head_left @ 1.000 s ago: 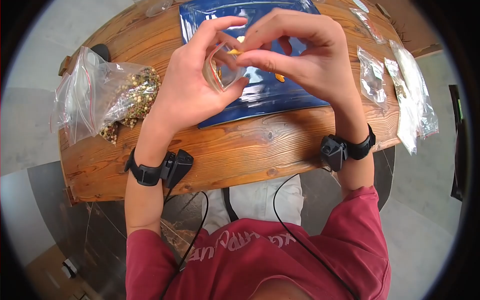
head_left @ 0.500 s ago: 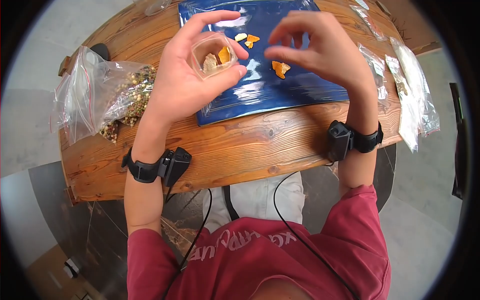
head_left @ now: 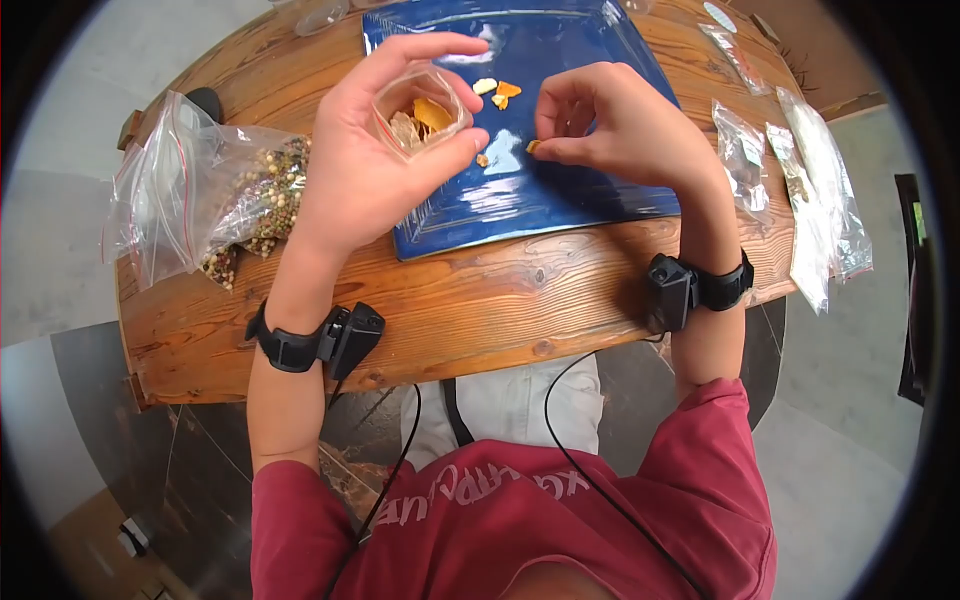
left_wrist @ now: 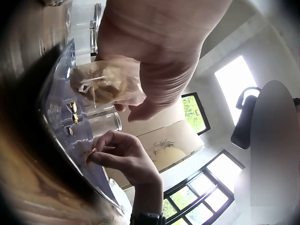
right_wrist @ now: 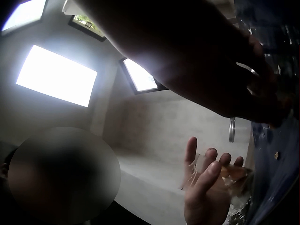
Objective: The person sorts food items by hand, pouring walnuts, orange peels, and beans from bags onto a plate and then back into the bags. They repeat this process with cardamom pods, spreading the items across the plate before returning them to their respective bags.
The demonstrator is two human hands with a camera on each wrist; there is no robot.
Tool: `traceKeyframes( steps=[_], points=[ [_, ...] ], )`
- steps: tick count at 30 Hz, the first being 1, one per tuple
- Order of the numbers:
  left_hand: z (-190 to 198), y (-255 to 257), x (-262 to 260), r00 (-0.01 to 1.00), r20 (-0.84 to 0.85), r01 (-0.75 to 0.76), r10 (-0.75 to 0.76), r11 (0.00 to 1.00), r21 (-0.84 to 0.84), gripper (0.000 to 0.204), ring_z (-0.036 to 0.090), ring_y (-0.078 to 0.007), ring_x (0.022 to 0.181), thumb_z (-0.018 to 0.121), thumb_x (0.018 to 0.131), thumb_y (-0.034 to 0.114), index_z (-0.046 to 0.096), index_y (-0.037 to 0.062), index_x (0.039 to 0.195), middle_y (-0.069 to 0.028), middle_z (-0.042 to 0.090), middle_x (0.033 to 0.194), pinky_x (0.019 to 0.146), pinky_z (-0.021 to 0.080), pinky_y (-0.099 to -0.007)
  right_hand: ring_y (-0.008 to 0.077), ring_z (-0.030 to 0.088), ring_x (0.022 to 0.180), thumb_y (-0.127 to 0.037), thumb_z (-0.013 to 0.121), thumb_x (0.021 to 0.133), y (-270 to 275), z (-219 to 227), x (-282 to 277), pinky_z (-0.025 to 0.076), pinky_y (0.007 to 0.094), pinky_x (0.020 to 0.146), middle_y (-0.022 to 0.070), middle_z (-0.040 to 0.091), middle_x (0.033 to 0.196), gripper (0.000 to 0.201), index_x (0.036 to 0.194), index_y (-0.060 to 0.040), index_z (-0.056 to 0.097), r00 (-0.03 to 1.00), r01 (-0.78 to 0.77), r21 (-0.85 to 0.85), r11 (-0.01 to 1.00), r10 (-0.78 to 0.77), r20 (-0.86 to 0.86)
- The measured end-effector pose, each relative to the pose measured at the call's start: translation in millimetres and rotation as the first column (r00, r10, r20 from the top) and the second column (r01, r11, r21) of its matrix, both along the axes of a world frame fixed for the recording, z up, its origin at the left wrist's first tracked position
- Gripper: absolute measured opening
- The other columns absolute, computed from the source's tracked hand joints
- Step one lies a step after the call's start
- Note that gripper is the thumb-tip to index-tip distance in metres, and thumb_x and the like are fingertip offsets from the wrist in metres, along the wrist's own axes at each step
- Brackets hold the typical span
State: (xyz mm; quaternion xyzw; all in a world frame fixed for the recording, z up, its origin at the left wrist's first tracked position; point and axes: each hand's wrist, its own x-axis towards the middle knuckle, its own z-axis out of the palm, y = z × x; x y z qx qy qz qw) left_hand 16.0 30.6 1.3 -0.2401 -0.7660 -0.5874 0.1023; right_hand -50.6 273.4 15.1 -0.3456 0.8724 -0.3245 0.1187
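The left hand (head_left: 370, 150) grips a small clear bag (head_left: 384, 108), its mouth spread and facing up, with dried orange peel pieces (head_left: 432, 114) inside. In the left wrist view the bag (left_wrist: 104, 82) hangs below that hand's palm. Over the blue plate (head_left: 600, 195), the right hand (head_left: 625, 130) pinches a small orange piece (head_left: 533, 146) between thumb and fingers. Left of the pinched piece, a tiny orange crumb (head_left: 482, 160) lies on the plate. Farther back on it are a pale piece (head_left: 484, 86) and orange pieces (head_left: 508, 90).
A zip bag of mixed beans (head_left: 275, 195) lies on the wooden table (head_left: 470, 300) at the left. Several flat clear packets, one of them whitish (head_left: 815, 200), are at the right. Clear jars (left_wrist: 105, 123) show behind the plate in the left wrist view.
The right hand has moved away from the bag, down to the plate, and now pinches a piece there. The larger orange piece seen near that spot is no longer visible. The left hand still holds the bag.
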Motion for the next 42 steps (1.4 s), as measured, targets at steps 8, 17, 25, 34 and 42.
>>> traceKeyframes(
  steps=[8,17,25,34,42],
  points=[
    [0.6,5.4,4.6,0.996,-0.038,-0.082,0.077,0.984,-0.157,0.063,0.065,-0.0119,0.096,0.08,0.079,-0.001,0.059,0.011,0.137,-0.0013,0.068,0.096,0.088,0.052,-0.0286,0.0073,0.068,0.085,-0.004,0.081,0.088,-15.0,4.6,13.2,0.054,0.0215,0.078,0.0014,0.071,0.091,0.014,0.092,-0.0017,0.068,0.953,-0.005,-0.645,0.764,0.2,0.229],
    [-7.6,10.6,2.7,0.995,-0.075,-0.074,0.065,0.991,-0.111,0.073,0.07,-0.0282,0.088,0.083,0.073,0.004,0.051,0.0101,0.139,-0.0128,0.07,0.092,0.084,0.055,-0.0379,0.0085,0.047,0.07,-0.015,0.084,0.081,-31.5,-2.0,17.4,0.036,0.027,0.06,-0.0031,0.056,0.071,0.01,0.09,-0.0098,0.082,0.996,-0.084,-0.553,0.829,0.047,-0.08],
    [-2.0,8.5,5.5,0.997,0.071,-0.003,0.005,1.0,-0.021,0.07,0.066,-0.0116,0.095,0.081,0.081,0.001,0.05,0.0078,0.144,-0.0037,0.071,0.1,0.089,0.053,-0.0295,0.0034,0.056,0.08,-0.008,0.072,0.097,-28.0,-7.0,8.4,0.044,0.0209,0.067,-0.0021,0.066,0.089,0.014,0.109,-0.0038,0.078,0.997,0.041,-0.621,0.783,-0.072,-0.024],
    [0.5,-3.1,0.5,0.976,0.167,-0.148,0.138,0.988,0.051,0.051,0.067,-0.0104,0.093,0.074,0.086,-0.001,0.055,0.0045,0.132,-0.004,0.07,0.096,0.083,0.055,-0.027,0.0337,0.065,0.113,-0.011,0.074,0.089,-13.8,-44.2,-11.4,0.052,0.0407,0.1,0.0141,0.066,0.128,0.038,0.127,-0.0089,0.071,0.807,-0.042,0.048,0.998,0.062,-0.587],
    [1.1,1.8,0.5,0.982,0.153,-0.119,0.114,0.993,0.021,0.048,0.067,-0.0114,0.096,0.074,0.086,-0.003,0.057,0.0043,0.13,-0.0043,0.071,0.096,0.088,0.055,-0.0285,0.0302,0.069,0.088,-0.007,0.076,0.084,-21.3,-30.9,-11.5,0.055,0.0393,0.078,0.0126,0.072,0.098,0.019,0.102,-0.0056,0.077,0.971,0.041,-0.057,0.998,-0.053,-0.235]
  ],
)
